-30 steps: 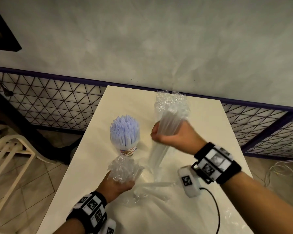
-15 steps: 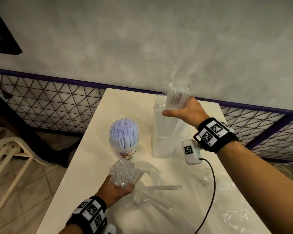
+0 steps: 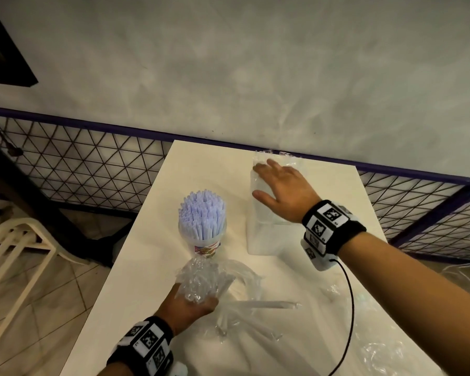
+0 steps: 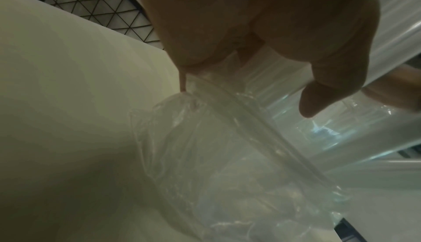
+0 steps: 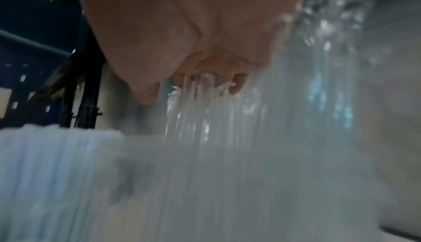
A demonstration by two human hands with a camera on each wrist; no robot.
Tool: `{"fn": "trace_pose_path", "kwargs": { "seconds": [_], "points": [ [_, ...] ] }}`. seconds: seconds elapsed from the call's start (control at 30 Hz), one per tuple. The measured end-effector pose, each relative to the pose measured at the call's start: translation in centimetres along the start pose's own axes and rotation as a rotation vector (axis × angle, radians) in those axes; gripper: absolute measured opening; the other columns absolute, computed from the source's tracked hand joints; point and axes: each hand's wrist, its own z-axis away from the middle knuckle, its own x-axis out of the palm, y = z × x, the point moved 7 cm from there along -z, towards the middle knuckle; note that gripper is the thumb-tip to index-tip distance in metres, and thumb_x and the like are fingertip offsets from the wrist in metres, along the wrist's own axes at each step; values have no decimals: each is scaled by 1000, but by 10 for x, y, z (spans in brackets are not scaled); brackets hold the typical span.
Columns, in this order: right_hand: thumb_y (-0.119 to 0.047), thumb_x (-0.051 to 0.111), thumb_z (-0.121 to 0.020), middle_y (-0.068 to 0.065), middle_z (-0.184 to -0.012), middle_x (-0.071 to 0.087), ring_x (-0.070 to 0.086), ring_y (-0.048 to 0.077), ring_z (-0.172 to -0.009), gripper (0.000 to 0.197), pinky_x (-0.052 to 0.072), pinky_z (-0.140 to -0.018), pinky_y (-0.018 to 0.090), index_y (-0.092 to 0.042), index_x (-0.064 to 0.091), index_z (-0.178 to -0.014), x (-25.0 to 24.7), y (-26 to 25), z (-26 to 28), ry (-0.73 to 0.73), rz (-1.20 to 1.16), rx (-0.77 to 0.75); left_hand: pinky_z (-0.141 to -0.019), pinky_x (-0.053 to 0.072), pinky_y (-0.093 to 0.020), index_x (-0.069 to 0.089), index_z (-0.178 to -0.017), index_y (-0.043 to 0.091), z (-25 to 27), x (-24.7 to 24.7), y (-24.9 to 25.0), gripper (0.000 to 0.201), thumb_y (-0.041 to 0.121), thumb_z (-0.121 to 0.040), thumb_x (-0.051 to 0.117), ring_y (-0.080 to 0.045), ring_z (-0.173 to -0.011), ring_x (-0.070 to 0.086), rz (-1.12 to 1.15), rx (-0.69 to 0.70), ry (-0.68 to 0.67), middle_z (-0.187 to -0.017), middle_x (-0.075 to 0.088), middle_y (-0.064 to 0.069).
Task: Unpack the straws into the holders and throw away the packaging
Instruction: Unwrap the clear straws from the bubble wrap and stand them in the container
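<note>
A clear square holder (image 3: 266, 240) stands at the table's far right, full of clear wrapped straws (image 5: 205, 120). My right hand (image 3: 282, 191) lies flat on the straw tops, fingers straight, and presses on them. Left of it a round printed cup (image 3: 205, 246) holds a dense bunch of pale purple straws (image 3: 202, 213). At the near edge my left hand (image 3: 187, 308) grips a crumpled clear packaging bag (image 3: 198, 280) with a few straws still inside; the bag (image 4: 216, 156) hangs below my fingers (image 4: 318, 93). Several loose clear straws (image 3: 266, 305) lie on the table beside it.
The white table (image 3: 147, 267) ends close to my left hand. More clear wrap (image 3: 377, 354) lies at the near right. A dark lattice fence (image 3: 79, 164) runs behind the table, and a cream chair (image 3: 17, 253) stands on the floor at left.
My right hand carried a bunch of clear straws from the table's middle up and back into the square holder, let go, and now lies flat on top. The left hand kept its grip.
</note>
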Motion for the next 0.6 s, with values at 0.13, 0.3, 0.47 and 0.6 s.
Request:
{"fn": "trace_pose_path", "kwargs": {
  "seconds": [0.13, 0.3, 0.47, 0.6],
  "points": [
    [-67, 10, -90, 1, -167, 9, 3, 19, -154, 85, 6, -123, 39, -18, 6, -159, 24, 0, 12, -93, 93, -6, -80, 49, -22, 64, -98, 19, 2, 2, 4, 67, 41, -36, 80, 4, -78, 69, 27, 15, 1, -83, 75, 13],
    [-72, 8, -87, -9, -166, 6, 0, 14, -154, 84, 2, -122, 41, -29, 10, -158, 4, 6, 15, -93, 97, -3, -70, 47, -14, 65, -85, 22, 7, 6, 17, 55, 41, -34, 75, 6, -69, 67, 58, 52, -17, -74, 73, 22],
    [-64, 9, -94, -13, -164, 18, 9, 13, -153, 67, 6, -119, 43, -37, 25, -153, 1, 25, 32, -8, 56, 79, -70, 50, -14, 66, -83, 23, 8, 6, 20, 52, 39, -35, 76, 4, -71, 68, 82, 79, -35, -75, 74, 18],
    [-46, 30, -101, -11, -161, 28, 14, 15, -152, 49, 15, -114, 43, -31, 39, -147, -18, 13, 45, 183, -12, 29, -79, 53, -27, 66, -84, 23, 3, 4, 17, 49, 37, -38, 79, -2, -75, 70, 68, 71, -41, -80, 75, 12]
  ]
}}
